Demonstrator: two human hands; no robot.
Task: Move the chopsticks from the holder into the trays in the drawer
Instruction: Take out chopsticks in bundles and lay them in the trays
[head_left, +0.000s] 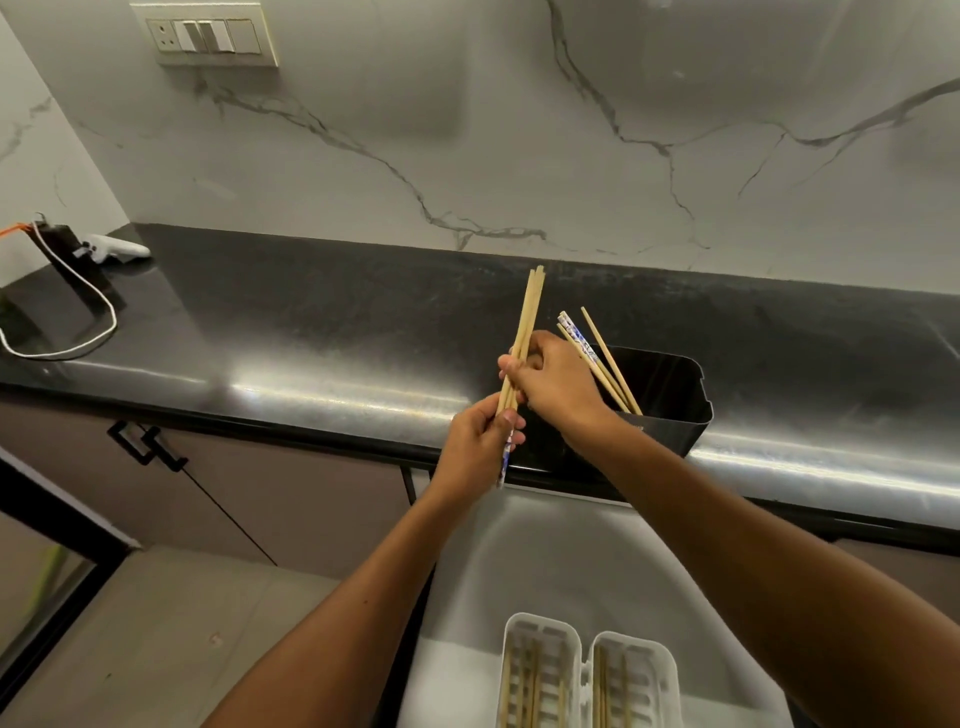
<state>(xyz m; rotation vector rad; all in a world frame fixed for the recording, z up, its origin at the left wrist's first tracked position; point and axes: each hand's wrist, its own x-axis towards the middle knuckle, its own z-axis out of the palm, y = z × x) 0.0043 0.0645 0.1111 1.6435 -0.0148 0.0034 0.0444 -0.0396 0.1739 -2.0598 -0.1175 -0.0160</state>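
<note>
Bundle of chopsticks (525, 332) gripped by left hand (480, 447) and right hand (558, 382) left of black holder (670, 400) (more sticks inside), white trays (589, 680) below holder.

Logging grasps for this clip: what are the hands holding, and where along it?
Both hands grip one chopstick bundle: left hand near its lower end, right hand just above, around mid-length.

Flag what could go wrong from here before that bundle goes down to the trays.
1. Both the left hand and the right hand grip one loose bundle of chopsticks; a stick could slip out during the handover.
2. The right forearm lies close beside the black holder, which stands near the counter edge; a nudge might tip it.
3. Both white trays already hold sticks, so the bundle may land crossed.
</note>
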